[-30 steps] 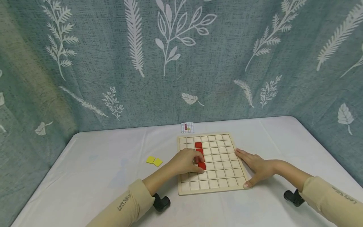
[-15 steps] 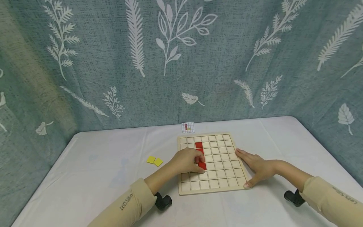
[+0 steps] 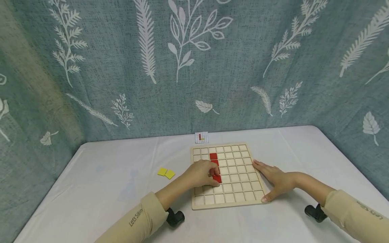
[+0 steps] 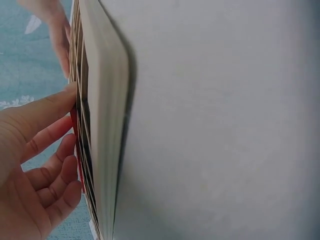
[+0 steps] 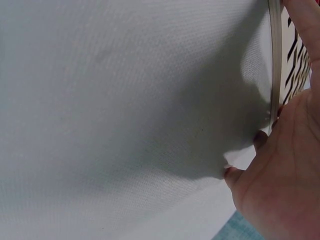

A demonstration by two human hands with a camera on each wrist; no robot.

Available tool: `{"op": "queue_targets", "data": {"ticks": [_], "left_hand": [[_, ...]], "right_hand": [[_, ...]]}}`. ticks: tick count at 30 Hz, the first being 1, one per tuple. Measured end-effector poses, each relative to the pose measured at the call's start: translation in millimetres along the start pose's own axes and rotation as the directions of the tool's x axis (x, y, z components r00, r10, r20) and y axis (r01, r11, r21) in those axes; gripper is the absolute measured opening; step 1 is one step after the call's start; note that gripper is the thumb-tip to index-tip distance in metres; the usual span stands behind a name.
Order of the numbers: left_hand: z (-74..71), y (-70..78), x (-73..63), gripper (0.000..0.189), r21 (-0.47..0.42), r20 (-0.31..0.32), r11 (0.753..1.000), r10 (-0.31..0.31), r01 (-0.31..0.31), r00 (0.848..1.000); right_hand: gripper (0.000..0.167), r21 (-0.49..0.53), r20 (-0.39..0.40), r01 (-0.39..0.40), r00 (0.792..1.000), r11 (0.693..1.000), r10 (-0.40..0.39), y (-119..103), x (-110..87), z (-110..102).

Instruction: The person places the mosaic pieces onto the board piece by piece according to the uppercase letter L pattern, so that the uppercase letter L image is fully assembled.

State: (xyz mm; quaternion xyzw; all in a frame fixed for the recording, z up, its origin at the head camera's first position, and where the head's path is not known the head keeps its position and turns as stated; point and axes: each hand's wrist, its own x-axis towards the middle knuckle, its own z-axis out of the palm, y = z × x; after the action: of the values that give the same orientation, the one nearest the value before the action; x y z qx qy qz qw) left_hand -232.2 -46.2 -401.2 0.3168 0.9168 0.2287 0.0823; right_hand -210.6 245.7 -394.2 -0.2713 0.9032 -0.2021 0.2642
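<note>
A pale wooden grid board [image 3: 238,178] lies on the white table, with several red tiles [image 3: 213,156] set in one column. My left hand [image 3: 200,172] reaches over the board, thumb and forefinger at opposite sides of the lowest red tile [image 3: 217,179]. In the left wrist view the thumb and forefinger of the left hand [image 4: 37,170] meet the board's face around the red, the other fingers loosely bent. Some of the red column is hidden behind that hand. My right hand [image 3: 276,179] rests spread along the board's right edge, thumb at its near corner.
Two yellow tiles [image 3: 162,171] lie touching on the cloth left of the board. Behind the board is a small card [image 3: 201,137] printed with a grid and red and yellow squares. A patterned curtain [image 3: 158,111] hangs along the table's back edge.
</note>
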Motion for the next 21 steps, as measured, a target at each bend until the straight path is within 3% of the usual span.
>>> {"op": "queue_targets", "data": {"ticks": [8, 15, 18, 21], "left_hand": [[2.8, 0.5, -1.0, 0.023, 0.037, -0.005, 0.999, -0.005, 0.005, 1.000], [1.8, 5.0, -3.7, 0.018, 0.131, -0.078, 0.991, 0.028, -0.018, 0.997], [-2.0, 7.7, -4.3, 0.020, 0.049, -0.075, 0.999, 0.017, -0.014, 0.997], [-7.2, 10.7, -5.5, 0.024, -0.100, -0.056, 0.995, 0.000, -0.005, 0.998]], "right_hand": [[0.118, 0.011, 0.003, 0.016, 1.000, 1.000, -0.016, 1, -1.1, 1], [0.119, 0.005, -0.001, 0.011, 1.000, 1.000, -0.011, 1, -1.1, 1], [0.118, 0.007, 0.001, 0.008, 1.000, 1.000, -0.008, 1, -1.0, 1], [0.118, 0.005, 0.001, 0.003, 1.000, 1.000, -0.003, 1, -0.9, 0]]}}
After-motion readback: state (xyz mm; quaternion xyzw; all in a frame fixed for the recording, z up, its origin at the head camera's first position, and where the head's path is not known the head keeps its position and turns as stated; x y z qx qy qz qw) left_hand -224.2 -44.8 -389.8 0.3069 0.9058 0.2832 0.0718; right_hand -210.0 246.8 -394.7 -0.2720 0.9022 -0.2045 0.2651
